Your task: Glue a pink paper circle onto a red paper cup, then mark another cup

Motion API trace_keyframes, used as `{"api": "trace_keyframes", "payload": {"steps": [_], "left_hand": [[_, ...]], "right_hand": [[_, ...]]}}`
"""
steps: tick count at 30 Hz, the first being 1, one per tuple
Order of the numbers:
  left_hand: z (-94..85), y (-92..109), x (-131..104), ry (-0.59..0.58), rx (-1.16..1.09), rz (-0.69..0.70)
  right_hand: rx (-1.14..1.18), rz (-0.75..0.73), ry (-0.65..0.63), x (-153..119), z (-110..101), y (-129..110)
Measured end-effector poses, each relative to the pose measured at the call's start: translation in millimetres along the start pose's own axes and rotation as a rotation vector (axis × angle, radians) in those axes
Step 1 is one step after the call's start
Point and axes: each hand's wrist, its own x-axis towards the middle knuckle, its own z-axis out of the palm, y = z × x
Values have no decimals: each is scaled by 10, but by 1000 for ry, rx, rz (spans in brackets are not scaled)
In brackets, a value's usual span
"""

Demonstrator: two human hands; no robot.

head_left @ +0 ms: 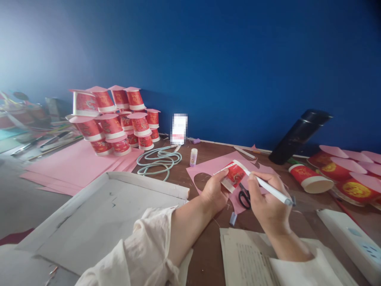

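Note:
My left hand (214, 191) is closed on a red and white paper cup (233, 175), which lies tilted on its side with its white rim up. In my right hand (269, 202) is a white pen (275, 192), its writing end at the cup's rim and its back end pointing down to the right. Beneath both hands lies a cut sheet of pink paper (205, 167) with a round hole. Black-handled scissors (244, 199) rest on it between my hands. A small pen cap (233, 219) sits on the brown table just below.
Stacked red cups with pink tops (111, 126) stand left, beside pink sheets (74, 161) and a white box lid (98, 214). A cable (160, 161), glue stick (193, 157) and phone (179, 129) lie behind. Right are a black bottle (297, 137), more cups and a power strip (351, 238).

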Motion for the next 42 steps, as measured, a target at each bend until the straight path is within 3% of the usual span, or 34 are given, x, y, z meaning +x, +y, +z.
{"api": "trace_keyframes", "payload": {"steps": [19,32,42], "left_hand": [[-44,12,33,-41,6,6],[-23,27,22,13,-11,22],[-36,25,28,-35,0,33]], "right_hand": [[34,-10,-62,-39,8,-35],[105,48,-120,-86,35,-27],[108,37,-124,-87,38,-32]]}}
